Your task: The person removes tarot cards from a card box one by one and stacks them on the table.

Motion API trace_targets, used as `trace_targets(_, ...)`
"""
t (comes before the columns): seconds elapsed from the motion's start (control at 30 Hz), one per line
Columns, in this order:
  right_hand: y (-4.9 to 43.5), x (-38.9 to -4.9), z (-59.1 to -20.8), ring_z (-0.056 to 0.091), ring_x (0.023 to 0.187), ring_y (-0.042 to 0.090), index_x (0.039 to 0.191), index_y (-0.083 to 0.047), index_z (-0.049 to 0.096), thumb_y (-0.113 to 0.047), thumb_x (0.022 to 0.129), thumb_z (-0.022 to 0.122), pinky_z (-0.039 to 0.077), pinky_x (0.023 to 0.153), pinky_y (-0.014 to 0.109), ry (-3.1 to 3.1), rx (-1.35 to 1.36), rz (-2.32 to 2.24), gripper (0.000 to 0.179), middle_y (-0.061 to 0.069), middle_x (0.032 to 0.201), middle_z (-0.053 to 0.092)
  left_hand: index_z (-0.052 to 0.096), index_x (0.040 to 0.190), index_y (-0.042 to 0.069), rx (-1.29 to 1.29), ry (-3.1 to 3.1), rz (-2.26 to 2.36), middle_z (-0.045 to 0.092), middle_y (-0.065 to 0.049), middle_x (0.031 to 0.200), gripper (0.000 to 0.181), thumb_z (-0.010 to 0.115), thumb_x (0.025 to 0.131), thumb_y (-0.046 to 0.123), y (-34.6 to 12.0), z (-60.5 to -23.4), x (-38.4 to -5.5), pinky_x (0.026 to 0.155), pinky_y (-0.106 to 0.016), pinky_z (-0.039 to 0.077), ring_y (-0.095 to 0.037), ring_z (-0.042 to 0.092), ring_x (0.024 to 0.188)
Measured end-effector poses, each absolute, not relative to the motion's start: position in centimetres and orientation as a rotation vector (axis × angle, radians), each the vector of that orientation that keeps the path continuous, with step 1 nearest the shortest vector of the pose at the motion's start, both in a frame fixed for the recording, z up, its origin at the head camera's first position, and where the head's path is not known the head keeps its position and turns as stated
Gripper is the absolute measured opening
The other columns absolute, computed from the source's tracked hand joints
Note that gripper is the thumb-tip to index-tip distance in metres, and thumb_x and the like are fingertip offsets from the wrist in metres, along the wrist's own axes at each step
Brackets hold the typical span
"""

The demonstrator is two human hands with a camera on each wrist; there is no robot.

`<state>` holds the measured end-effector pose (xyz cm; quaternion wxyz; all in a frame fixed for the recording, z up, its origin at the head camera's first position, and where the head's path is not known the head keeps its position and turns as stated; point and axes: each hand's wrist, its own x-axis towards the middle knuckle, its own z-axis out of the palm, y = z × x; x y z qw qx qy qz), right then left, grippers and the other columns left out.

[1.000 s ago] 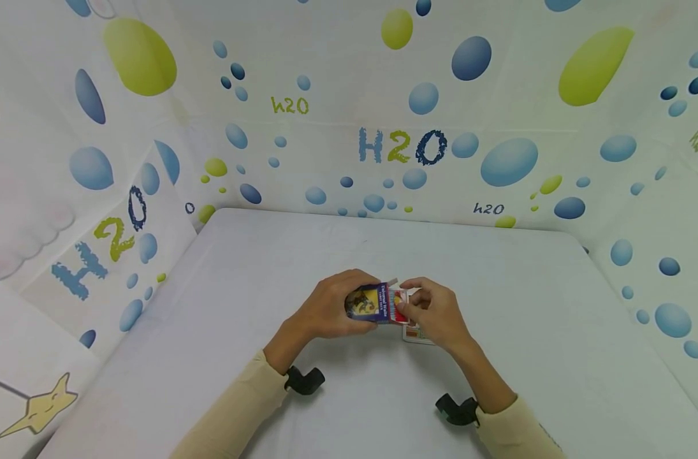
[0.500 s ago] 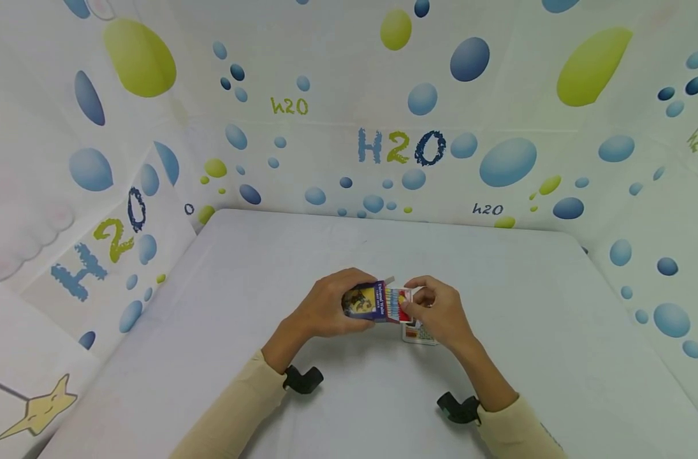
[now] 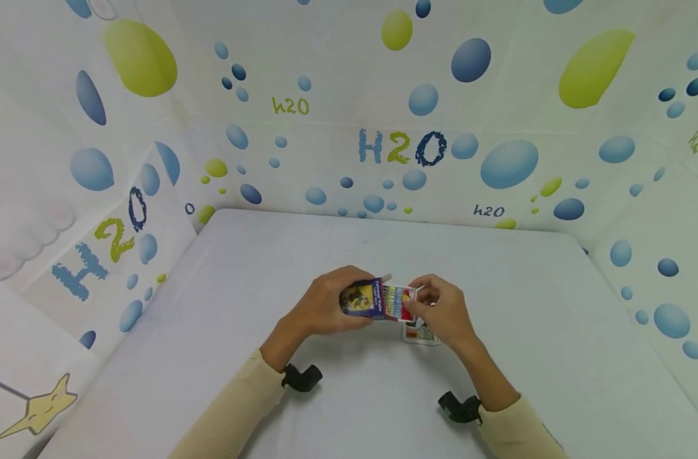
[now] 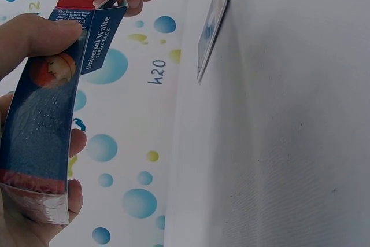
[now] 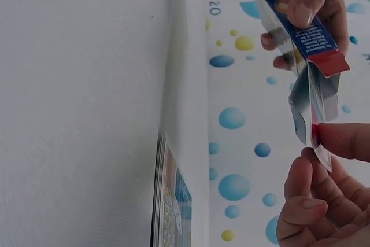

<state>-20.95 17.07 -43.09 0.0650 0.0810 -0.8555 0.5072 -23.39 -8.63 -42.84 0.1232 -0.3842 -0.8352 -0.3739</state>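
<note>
My left hand [image 3: 324,305] grips a dark blue tarot deck box [image 3: 360,299] above the table, its end flap lifted toward the right. In the left wrist view the thumb lies across the box [image 4: 40,125], whose lettering reads "Universal Waite Tarot Deck". With thumb and fingertips, my right hand [image 3: 449,312] pinches a thin printed card [image 3: 393,302], red with pale stripes, that sticks partly out of the box's mouth. Its other end is hidden inside. Below the right hand, a stack of cards [image 3: 420,334] lies on the table, partly covered by that hand.
A white cloth covers the table [image 3: 280,255]. Behind and at the sides hangs white fabric [image 3: 337,64] printed with blue and green drops and "H2O". Black camera mounts [image 3: 303,378] sit at both wrists.
My right hand has moved slightly right, so more of the card shows outside the box. The left hand with the box has shifted a little left. The stack stays put.
</note>
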Motion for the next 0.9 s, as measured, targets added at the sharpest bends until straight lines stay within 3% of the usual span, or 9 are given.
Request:
trace_targets(0.57, 17.12, -20.94, -42.93, 0.060, 0.080, 0.023, 0.105, -0.009, 0.069, -0.012, 0.088, 0.075, 0.055, 0.065, 0.027, -2.536, 0.198, 1.483, 0.018, 0.005, 0.080, 0.066, 0.062, 0.132, 0.018, -1.055, -2.454, -1.095, 0.066, 0.004, 0.125, 0.068, 0.091, 0.072, 0.030, -9.14, -42.66, -23.54, 0.094, -0.035, 0.056, -0.013, 0.060, 0.112)
trace_targets(0.9, 17.43, -20.99, -42.76, 0.060, 0.079, 0.021, 0.091, -0.007, 0.073, -0.011, 0.091, 0.072, 0.053, 0.070, 0.030, -2.477, 0.208, 1.428, 0.004, 0.004, 0.079, 0.069, 0.061, 0.133, 0.018, -1.041, -2.468, -1.091, 0.066, 0.004, 0.127, 0.070, 0.092, 0.072, 0.030, -9.30, -42.59, -23.56, 0.096, -0.036, 0.055, -0.014, 0.060, 0.114)
